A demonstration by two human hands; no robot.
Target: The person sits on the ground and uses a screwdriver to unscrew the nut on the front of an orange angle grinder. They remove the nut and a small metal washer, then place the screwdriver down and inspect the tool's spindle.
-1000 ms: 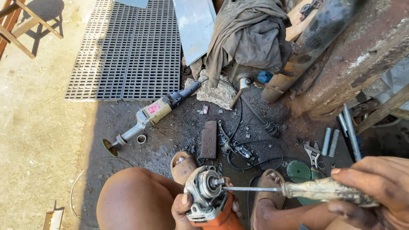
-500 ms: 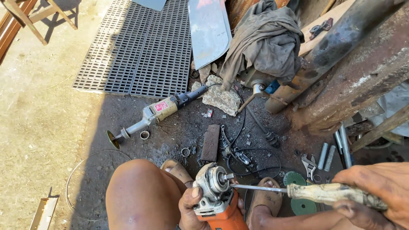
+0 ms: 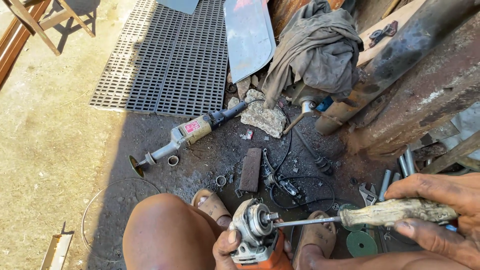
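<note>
Left hand (image 3: pixel 235 247) closed round the orange-bodied angle grinder with bare metal gear head (image 3: pixel 255 232), held low between the knees, spindle facing right. Right hand (image 3: pixel 440 212) wrapped shut on the worn, pale-handled screwdriver (image 3: pixel 395 212); its thin steel shaft runs left w/ the tip at or just beside the spindle — exact seat of tip can't be made out.

Risks, as judged from here:
- Tip slip. Grinder is hand-held only, no desk or vice under it. If the tip jumps off the spindle, it heads toward the left thumb and fingers, which sit just beside the head.
- Long shaft, grip far back on handle: poor control, side force likely to skate the tip.
- Feet in open tan sandals (image 3: pixel 212 205); a dropped grinder or tool lands on toes.
- Ground clutter near feet: black cable (image 3: pixel 300 187), green discs (image 3: pixel 361 243), adjustable wrench (image 3: pixel 369 194), loose rings. Trip/snag hazard.
- Second, grey long-nosed power tool (image 3: pixel 190 132) lies on the dirt floor well apart; cord runs toward rock.
</note>
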